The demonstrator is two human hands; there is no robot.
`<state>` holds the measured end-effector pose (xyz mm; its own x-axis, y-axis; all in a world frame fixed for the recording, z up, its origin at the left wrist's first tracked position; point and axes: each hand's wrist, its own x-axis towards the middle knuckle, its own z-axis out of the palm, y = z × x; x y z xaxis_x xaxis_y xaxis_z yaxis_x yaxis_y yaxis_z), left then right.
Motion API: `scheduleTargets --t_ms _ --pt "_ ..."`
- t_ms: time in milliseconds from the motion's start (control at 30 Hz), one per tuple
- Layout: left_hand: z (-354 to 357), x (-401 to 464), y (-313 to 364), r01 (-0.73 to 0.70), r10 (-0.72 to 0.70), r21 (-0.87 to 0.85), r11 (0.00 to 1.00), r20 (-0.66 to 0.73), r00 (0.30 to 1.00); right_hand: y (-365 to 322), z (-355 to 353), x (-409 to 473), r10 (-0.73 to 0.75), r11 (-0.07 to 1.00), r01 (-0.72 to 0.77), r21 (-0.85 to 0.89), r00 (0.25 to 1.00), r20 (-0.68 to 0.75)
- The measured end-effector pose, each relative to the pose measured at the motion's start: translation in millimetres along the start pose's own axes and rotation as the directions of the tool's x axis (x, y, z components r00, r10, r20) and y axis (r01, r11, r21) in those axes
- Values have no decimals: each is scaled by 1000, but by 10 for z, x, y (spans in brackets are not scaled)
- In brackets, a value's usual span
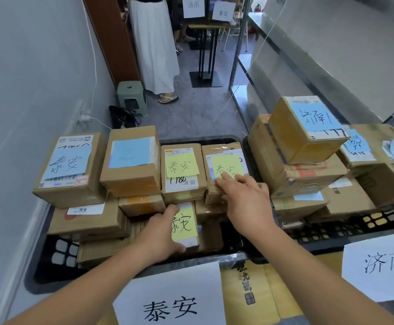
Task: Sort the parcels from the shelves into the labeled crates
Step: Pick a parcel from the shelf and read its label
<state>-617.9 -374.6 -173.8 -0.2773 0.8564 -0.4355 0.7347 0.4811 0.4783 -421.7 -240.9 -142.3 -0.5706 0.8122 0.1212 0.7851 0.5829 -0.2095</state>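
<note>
A black crate [50, 254] with a white sign 泰安 [170, 299] on its front holds several cardboard parcels. My left hand [160, 233] grips the left side of a low parcel with a yellow note [186, 221], thumb at its near edge. My right hand [245, 198] rests with straight fingers on a higher parcel with a yellow note [224, 160], fingertips on the note and thumb against the parcel's front face. To the right a second black crate [331, 233], signed 济南 [383, 263], is piled with parcels that carry blue notes [313, 116].
A grey wall runs along the left, a glass partition [285, 66] along the right. Beyond the crates are a green stool [132, 97], a black bag [123, 117], a person in a long white skirt [153, 43] and a black stand [206, 55].
</note>
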Motion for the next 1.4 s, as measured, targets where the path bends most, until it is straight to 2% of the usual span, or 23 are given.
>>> scheduleTargets --t_ms 233,433,900,1200,1400 --pt "-40 -104 56 -10 9 48 999 26 1000 -39 -52 -36 -66 997 67 -27 997 30" --pt "-202 -315 119 -60 68 117 991 -67 995 -93 -149 -107 -46 999 46 -3 996 80" --pt "-215 -781 584 -266 335 339 903 -166 927 -110 -609 -1182 157 987 -160 12 978 134" --pt "399 -1325 1550 -466 557 452 760 -86 826 491 -1084 -2351 343 939 -343 -3 937 63" --pt "1212 -2002 2513 -617 681 440 652 19 732 1071 -1479 -3649 513 858 -513 10 858 1"
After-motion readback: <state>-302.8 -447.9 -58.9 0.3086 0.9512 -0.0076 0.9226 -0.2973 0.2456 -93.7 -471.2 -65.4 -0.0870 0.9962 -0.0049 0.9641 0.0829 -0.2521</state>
